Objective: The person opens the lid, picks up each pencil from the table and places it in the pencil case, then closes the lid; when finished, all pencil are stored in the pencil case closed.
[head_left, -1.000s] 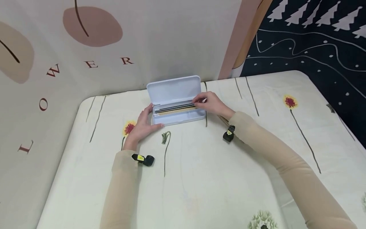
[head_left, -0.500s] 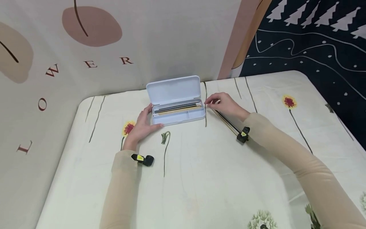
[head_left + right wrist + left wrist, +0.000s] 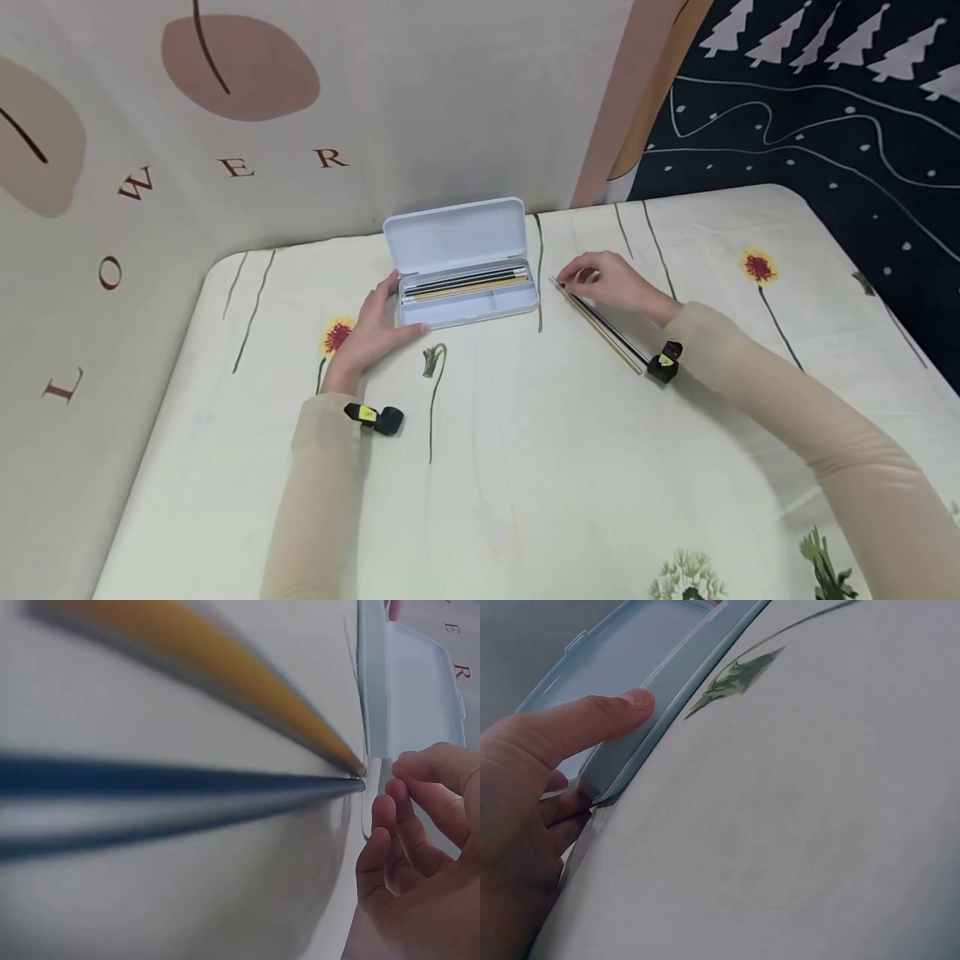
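My left hand (image 3: 372, 332) grips the left end of an open light-blue pencil case (image 3: 468, 315), thumb over the front rim and fingers round the side. The thumb (image 3: 611, 720) on the rim shows plainly in the left wrist view. Dark and yellow pencils (image 3: 468, 285) lie side by side inside the case. To its right, a yellow pencil (image 3: 225, 656) and dark-and-pale striped pencil lengths (image 3: 150, 780) lie slanted on the cloth. My right hand (image 3: 611, 279) hovers over their far ends, fingers loosely bent; in the right wrist view its fingertips stand just apart from the pencil ends.
The raised lid (image 3: 456, 237) of the case stands close to the pale printed curtain (image 3: 450, 100) behind. A cream cloth with printed flowers (image 3: 480, 467) covers the table. A dark hanging (image 3: 810, 133) with tree shapes is at the back right.
My right hand has left the inside of the pencil case and moved right to the ends of the loose pencils, uncovering more of them. My left hand has stayed on the case.
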The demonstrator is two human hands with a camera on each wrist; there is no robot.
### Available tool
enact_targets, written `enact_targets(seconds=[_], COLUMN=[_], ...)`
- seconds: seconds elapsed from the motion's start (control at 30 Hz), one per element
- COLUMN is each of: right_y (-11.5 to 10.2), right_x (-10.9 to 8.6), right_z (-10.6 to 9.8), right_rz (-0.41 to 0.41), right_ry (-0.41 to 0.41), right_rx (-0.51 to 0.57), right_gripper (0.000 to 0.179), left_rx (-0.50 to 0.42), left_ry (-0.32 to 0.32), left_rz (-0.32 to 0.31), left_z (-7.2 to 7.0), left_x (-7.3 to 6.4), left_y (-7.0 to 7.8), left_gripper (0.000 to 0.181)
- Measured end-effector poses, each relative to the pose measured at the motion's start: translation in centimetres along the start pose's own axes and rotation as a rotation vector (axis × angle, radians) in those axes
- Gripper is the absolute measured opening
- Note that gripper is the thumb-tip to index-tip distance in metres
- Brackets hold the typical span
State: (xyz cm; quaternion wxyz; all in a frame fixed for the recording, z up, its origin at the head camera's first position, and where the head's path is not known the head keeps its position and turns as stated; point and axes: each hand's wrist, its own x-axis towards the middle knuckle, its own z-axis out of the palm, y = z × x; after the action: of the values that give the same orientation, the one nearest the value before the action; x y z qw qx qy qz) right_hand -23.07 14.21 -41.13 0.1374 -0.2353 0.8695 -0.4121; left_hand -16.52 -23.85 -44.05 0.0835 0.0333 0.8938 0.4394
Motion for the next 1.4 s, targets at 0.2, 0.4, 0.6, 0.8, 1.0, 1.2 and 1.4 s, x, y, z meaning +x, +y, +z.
enact_targets(seconds=[0.2, 0.4, 0.6, 0.8, 1.0, 1.2, 1.4], right_y=[0.8, 1.6, 1.9, 2.1, 2.2, 2.1, 2.2], right_x=[-1.3, -2.4, -3.5, -3.8, -3.6, -3.3, -3.1], right_z=[-0.4, -0.6, -0.6, -0.6, -0.5, -0.3, -0.2], right_rz=[0.002, 0.015, 0.025, 0.041, 0.058, 0.072, 0.072], right_ry=[-0.011, -0.019, -0.019, -0.026, -0.027, -0.016, 0.008], right_rx=[0.012, 0.003, -0.01, -0.028, -0.05, -0.06, -0.044], right_gripper=[0.021, 0.022, 0.024, 0.027, 0.028, 0.028, 0.025], left_rx=[0.008, -0.002, -0.003, -0.008, -0.021, -0.021, -0.021], left_ry=[-0.008, -0.011, -0.013, -0.012, -0.001, -0.004, -0.005], left_rz=[-0.001, -0.01, -0.013, -0.01, 0.002, -0.007, -0.012], left_z=[0.0, 0.0, 0.0, 0.1, 0.1, 0.1, 0.0], left_x=[0.0, 0.1, 0.1, 0.2, 0.3, 0.3, 0.2], left_y=[0.0, 0.0, 0.1, 0.2, 0.1, -0.1, 0.0], left_gripper=[0.104, 0.105, 0.104, 0.104, 0.103, 0.103, 0.103])
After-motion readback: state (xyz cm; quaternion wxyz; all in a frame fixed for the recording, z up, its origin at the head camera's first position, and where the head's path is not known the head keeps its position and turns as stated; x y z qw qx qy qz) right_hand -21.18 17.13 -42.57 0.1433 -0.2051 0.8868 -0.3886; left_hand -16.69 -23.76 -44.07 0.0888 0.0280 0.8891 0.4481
